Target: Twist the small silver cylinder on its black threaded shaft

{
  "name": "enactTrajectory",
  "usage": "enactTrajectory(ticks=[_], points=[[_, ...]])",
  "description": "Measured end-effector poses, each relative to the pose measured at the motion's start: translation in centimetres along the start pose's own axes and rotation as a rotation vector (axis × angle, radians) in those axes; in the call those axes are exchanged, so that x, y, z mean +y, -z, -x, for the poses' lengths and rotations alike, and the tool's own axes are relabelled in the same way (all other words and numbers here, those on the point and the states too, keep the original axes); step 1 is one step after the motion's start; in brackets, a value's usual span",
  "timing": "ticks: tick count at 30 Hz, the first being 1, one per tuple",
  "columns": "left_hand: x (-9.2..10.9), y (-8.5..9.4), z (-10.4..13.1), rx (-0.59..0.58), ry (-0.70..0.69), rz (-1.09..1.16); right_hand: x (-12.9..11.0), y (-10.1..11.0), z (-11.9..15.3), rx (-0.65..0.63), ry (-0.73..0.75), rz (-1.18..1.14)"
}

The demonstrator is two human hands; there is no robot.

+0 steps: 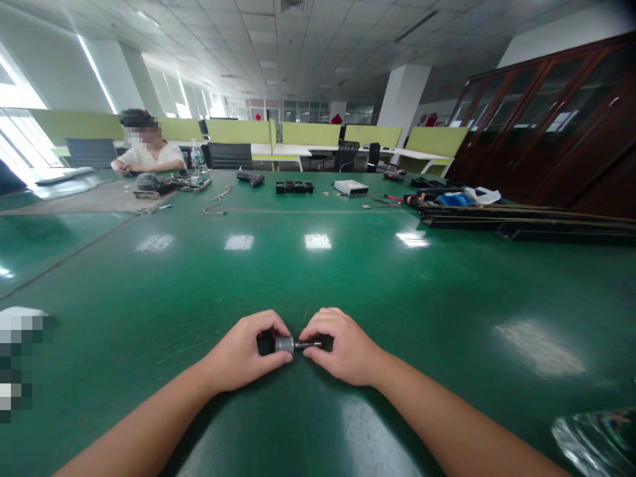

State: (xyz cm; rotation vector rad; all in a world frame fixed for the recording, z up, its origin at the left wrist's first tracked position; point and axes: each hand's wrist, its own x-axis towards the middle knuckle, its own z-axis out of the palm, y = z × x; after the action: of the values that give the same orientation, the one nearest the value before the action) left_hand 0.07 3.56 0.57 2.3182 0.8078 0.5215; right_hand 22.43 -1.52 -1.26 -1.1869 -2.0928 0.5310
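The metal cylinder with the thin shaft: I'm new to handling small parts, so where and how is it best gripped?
Probably by its thick grey body, coming from the left and pinching across the round sides. It runs sideways, its slender shaft pointing right, so the wider body likely offers more surface.

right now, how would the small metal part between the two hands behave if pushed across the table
The metal part would probably roll, since its thicker end looks rounded and the green tabletop looks smooth and glossy. It may swerve rather than run straight, as its shaft is much thinner. Its metallic surface suggests it is stiff, not floppy.
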Motion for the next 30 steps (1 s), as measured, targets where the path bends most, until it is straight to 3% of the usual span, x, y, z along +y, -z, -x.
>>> enactTrajectory(ticks=[30], points=[[-0.17,-0.10,0.06,0.018,-0.010,0.023,-0.15,0.01,-0.06,-0.026,-0.003,0.025]])
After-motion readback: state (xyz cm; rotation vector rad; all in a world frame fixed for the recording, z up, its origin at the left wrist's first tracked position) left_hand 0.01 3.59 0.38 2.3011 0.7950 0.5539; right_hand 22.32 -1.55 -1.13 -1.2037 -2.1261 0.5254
